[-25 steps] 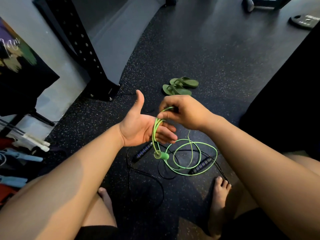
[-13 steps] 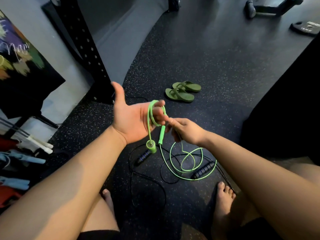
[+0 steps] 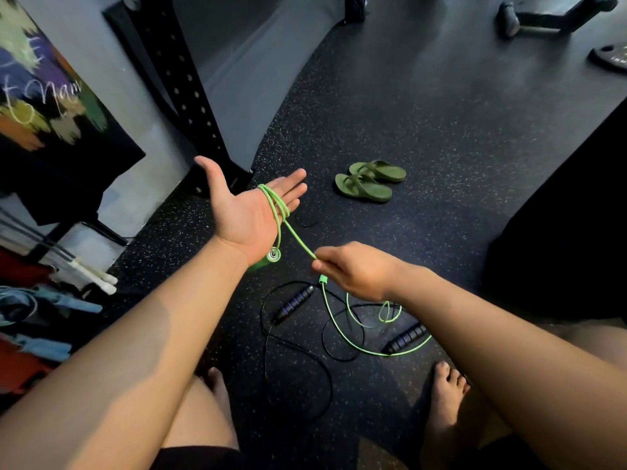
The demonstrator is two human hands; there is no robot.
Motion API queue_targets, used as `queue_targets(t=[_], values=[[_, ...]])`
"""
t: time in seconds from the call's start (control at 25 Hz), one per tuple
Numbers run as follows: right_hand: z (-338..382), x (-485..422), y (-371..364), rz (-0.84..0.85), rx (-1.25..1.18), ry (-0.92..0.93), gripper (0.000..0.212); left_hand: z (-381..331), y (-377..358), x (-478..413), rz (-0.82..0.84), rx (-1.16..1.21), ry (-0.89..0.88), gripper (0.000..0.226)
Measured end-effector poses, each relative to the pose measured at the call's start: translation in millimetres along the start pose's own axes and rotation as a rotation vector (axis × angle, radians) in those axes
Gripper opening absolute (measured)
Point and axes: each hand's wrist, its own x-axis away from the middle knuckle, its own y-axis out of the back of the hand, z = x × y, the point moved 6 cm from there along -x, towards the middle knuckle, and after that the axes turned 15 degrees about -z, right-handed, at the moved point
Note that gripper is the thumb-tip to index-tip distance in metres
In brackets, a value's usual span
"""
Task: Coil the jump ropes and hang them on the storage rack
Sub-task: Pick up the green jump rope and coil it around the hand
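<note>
Green rope (image 3: 294, 236) is looping around the flat, wide-open fingers of the left hand (image 3: 245, 212), one handle (image 3: 268, 259) dangling by the wrist. The right hand (image 3: 353, 270), at four o'clock from it, is pinching the cord tight. A black rope (image 3: 294, 301) is lying on the floor (image 3: 424, 137), sandals (image 3: 368, 183) at one o'clock.

green rope (image 3: 298, 237) | black rope (image 3: 298, 361) | olive sandals (image 3: 369, 184) | black speckled floor (image 3: 424, 130)

Two jump ropes (image 3: 334, 325), two sandals (image 3: 364, 189), two hands (image 3: 244, 212)
</note>
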Motion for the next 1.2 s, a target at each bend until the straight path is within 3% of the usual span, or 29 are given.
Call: queue_targets(t=[0.16, 0.28, 0.36, 0.56, 0.72, 0.88, 1.0, 1.2], values=[[22, -10, 21, -0.174, 0.120, 0.142, 0.027, 26, 0, -4, -0.010, -0.387, 0.038, 0.138], [14, -13, 44, -0.329, 0.120, 0.157, 0.024, 50, -12, 12, 0.235, -0.686, 0.140, 0.141], [-1, -13, 51, -0.349, 0.075, 0.092, 0.021, 60, -17, 20, 0.347, -0.730, 0.220, 0.137], [-29, -9, 55, -0.400, -0.145, -0.049, 0.024, 66, -22, 34, 0.393, -0.764, 0.382, 0.133], [-44, -6, 48, -0.422, -0.277, -0.175, 0.030, 59, -34, 43, 0.429, -0.630, 0.412, 0.125], [-53, -5, 33, -0.367, -0.276, -0.278, 0.034, 35, -35, 35, 0.294, -0.281, 0.316, 0.121], [-51, -4, 13, -0.196, -0.217, -0.319, 0.026, 18, -24, 22, 0.167, 0.021, 0.221, 0.124], [-29, -1, -9, 0.083, -0.162, -0.272, 0.015, 9, -13, 10, 0.079, 0.021, 0.068, 0.132]])
